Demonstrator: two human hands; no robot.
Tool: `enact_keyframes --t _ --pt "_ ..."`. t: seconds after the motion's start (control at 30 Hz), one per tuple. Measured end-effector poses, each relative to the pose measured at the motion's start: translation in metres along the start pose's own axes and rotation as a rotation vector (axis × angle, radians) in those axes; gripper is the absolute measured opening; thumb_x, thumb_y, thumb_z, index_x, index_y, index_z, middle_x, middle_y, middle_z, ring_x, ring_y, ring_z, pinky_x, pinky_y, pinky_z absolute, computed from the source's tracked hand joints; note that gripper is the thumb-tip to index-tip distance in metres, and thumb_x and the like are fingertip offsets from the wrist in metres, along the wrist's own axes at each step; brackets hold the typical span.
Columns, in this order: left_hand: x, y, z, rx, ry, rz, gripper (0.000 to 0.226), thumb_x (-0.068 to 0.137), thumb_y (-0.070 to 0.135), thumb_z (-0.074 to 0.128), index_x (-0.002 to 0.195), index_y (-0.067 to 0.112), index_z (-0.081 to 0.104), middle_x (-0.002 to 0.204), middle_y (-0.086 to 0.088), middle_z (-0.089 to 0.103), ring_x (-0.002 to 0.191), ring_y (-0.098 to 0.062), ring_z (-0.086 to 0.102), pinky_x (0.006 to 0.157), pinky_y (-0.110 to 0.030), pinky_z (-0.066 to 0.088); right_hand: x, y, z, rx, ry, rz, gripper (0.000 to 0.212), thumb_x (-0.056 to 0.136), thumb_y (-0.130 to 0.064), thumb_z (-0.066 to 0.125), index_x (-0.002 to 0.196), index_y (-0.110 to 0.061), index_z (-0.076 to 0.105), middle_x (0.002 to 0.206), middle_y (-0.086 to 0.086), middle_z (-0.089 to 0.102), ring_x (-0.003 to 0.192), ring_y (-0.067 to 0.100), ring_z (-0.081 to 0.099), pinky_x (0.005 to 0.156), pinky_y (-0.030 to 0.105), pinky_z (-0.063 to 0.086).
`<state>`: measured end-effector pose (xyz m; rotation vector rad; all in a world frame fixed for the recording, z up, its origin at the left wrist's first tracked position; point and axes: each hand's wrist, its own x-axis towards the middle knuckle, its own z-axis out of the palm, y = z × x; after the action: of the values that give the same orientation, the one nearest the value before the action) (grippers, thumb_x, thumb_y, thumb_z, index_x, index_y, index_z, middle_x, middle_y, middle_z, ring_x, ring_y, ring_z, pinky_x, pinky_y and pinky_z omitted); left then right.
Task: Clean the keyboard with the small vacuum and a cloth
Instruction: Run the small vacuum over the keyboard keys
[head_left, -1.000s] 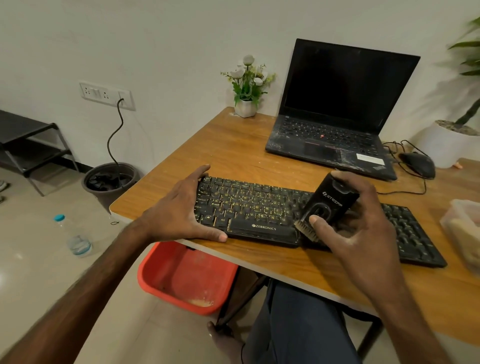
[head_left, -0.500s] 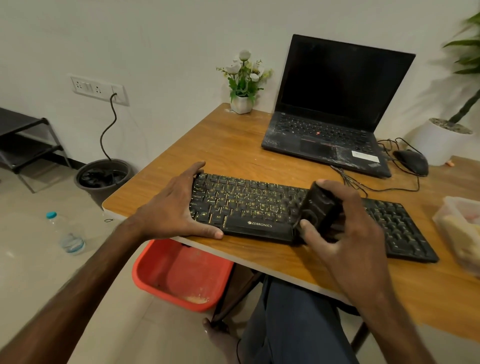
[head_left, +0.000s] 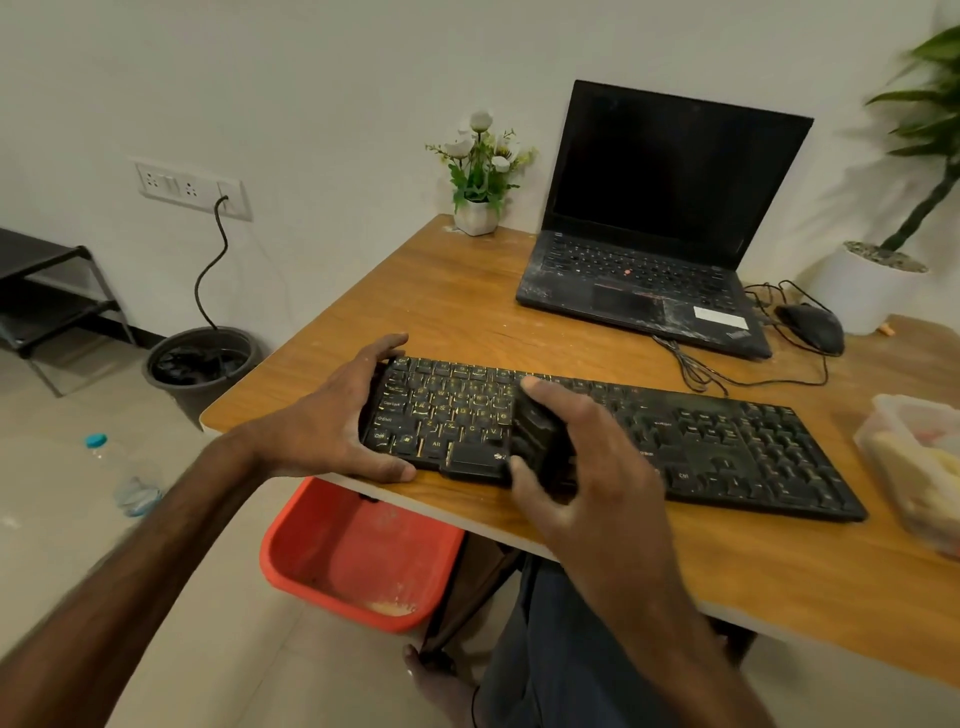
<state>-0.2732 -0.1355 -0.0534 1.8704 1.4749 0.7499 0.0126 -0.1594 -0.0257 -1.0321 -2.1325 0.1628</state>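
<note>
Wooden desk (head_left: 426, 306) by the white wall (head_left: 311, 78) carries the black keyboard (head_left: 727, 441), lying near the front edge before the open laptop (head_left: 649, 249). My left hand (head_left: 332, 421) grips its left end, thumb in front, fingers behind. My right hand (head_left: 597, 467) is wrapped around the small vacuum (head_left: 540, 441), which sits on the keys left of the middle. I judge the vacuuming only partly done: the right half looks dusty, and I see no cloth for wiping.

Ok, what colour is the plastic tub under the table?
The tub is red, seen best in the head view.
</note>
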Motion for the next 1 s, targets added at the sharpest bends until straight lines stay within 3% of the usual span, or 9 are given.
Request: enact_keyframes --t 0.07,0.23,0.33,0.4,0.53,0.7,0.87,1.0 --pt "-0.001 -0.002 0.0 -0.032 0.03 0.0 0.137 0.047 0.061 0.093 0.153 0.047 0.008 0.148 0.026 0.027 0.14 0.003 0.032 0.12 -0.039 0.033 0.007 -0.002 0.003 0.003 -0.012 -0.004 0.071 0.084 -0.018 0.076 0.139 -0.034 0.036 0.116 -0.002 0.058 0.09 0.004 0.056 0.067 0.008 0.049" --pt "0.001 -0.006 0.002 -0.029 0.078 0.021 0.137 0.043 0.064 0.094 0.151 0.05 0.011 0.148 0.016 0.031 0.139 -0.005 0.036 0.117 -0.043 0.038 0.003 0.01 -0.018 -0.147 0.065 0.149 0.074 0.082 -0.019 0.076 0.14 -0.034 0.034 0.115 0.003 0.06 0.086 0.004 0.05 0.068 0.008 0.04" --pt "0.003 -0.005 0.005 -0.01 0.094 0.032 0.139 0.043 0.066 0.094 0.152 0.048 0.01 0.148 0.013 0.031 0.139 -0.007 0.037 0.116 -0.044 0.038 0.008 -0.013 0.005 -0.089 0.041 0.08 0.076 0.079 -0.014 0.078 0.139 -0.031 0.035 0.107 0.004 0.06 0.077 0.005 0.054 0.057 0.003 0.038" --pt "0.003 -0.004 0.006 0.013 0.11 0.036 0.138 0.044 0.065 0.093 0.152 0.046 0.009 0.148 0.012 0.033 0.139 -0.009 0.038 0.116 -0.045 0.037 0.018 -0.036 0.033 -0.056 0.044 -0.026 0.078 0.075 -0.01 0.08 0.136 -0.029 0.037 0.098 0.004 0.059 0.068 0.01 0.057 0.051 0.012 0.048" --pt "0.004 -0.004 0.006 0.121 0.11 0.063 0.134 0.05 0.072 0.085 0.155 0.032 0.014 0.153 0.014 0.026 0.147 -0.01 0.023 0.12 -0.048 0.03 0.042 -0.068 0.067 0.07 0.036 -0.061 0.071 0.078 -0.013 0.076 0.134 -0.03 0.036 0.098 0.003 0.056 0.074 0.016 0.061 0.059 0.031 0.059" --pt "0.004 -0.005 0.003 0.006 0.094 0.037 0.141 0.044 0.061 0.095 0.153 0.048 0.005 0.15 0.009 0.03 0.142 -0.011 0.033 0.118 -0.046 0.034 0.03 -0.039 0.039 0.009 0.023 -0.016 0.069 0.081 -0.017 0.077 0.135 -0.031 0.036 0.108 0.002 0.06 0.081 0.01 0.061 0.061 0.015 0.05" --pt "0.004 -0.006 -0.01 -0.076 -0.07 0.011 0.149 0.044 0.041 0.102 0.153 0.051 0.001 0.154 0.01 0.027 0.144 -0.008 0.031 0.119 -0.042 0.034 0.031 -0.042 0.04 -0.029 0.041 0.002 0.07 0.078 -0.015 0.078 0.133 -0.029 0.037 0.104 0.005 0.061 0.077 0.013 0.061 0.058 0.011 0.041" --pt "0.001 -0.004 -0.01 -0.087 -0.061 0.033 0.143 0.059 0.012 0.098 0.158 0.029 -0.004 0.147 0.007 0.039 0.137 0.002 0.041 0.111 -0.022 0.04 0.047 -0.082 0.075 0.078 0.021 -0.085 0.069 0.079 -0.013 0.075 0.132 -0.031 0.036 0.103 0.005 0.058 0.079 0.019 0.063 0.063 0.031 0.058"
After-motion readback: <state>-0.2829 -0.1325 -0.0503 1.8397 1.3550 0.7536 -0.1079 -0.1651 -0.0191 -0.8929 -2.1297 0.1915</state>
